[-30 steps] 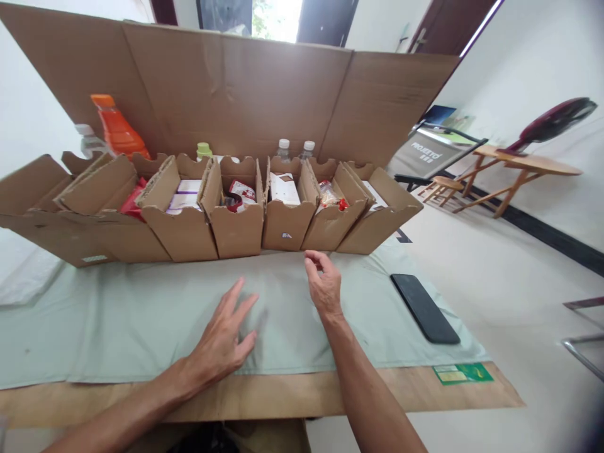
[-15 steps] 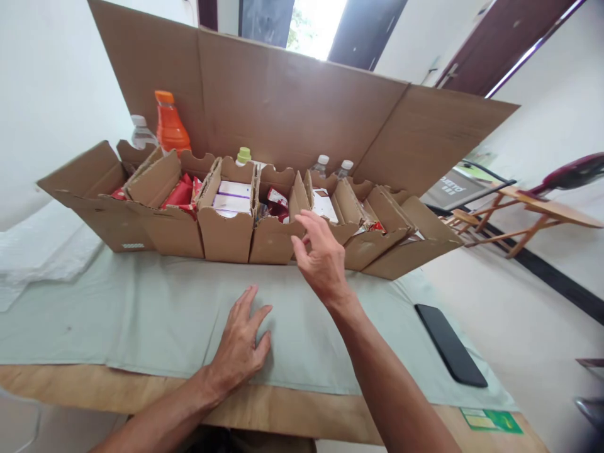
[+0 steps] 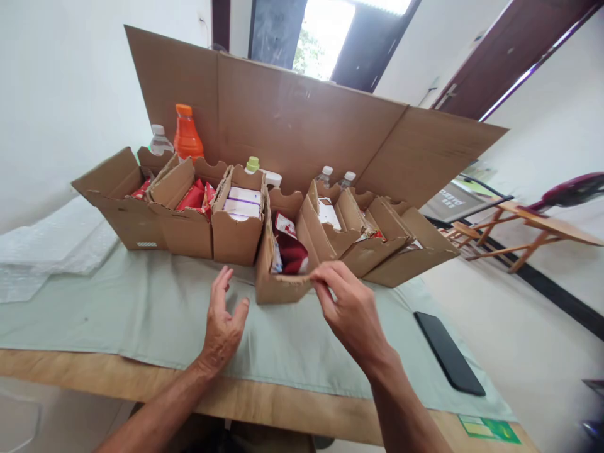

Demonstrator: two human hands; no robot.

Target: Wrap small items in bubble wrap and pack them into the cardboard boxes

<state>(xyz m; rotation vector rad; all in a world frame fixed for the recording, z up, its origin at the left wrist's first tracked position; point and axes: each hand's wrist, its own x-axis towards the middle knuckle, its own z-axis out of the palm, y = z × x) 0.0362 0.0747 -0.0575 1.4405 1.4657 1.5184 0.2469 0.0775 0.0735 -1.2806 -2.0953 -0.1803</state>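
Observation:
My right hand (image 3: 349, 305) is closed on the front rim of a small open cardboard box (image 3: 278, 286), which stands forward of the row. Red and white packets (image 3: 289, 250) lie inside it. My left hand (image 3: 221, 321) hovers open just left of that box, fingers apart, above the pale green cloth (image 3: 141, 314). Behind stands a row of similar cardboard boxes (image 3: 236, 233) with packets and cartons in them.
A large cardboard sheet (image 3: 292, 132) stands upright behind the row. An orange bottle (image 3: 187, 133) and clear bottles (image 3: 159, 139) stand at the back left. A black phone (image 3: 448, 352) lies on the cloth at the right. Wooden folding furniture (image 3: 523, 223) stands at the far right.
My right hand reached to the row, gripped one box's front rim and drew it toward me. My left hand lifted off the cloth and moved up beside the box.

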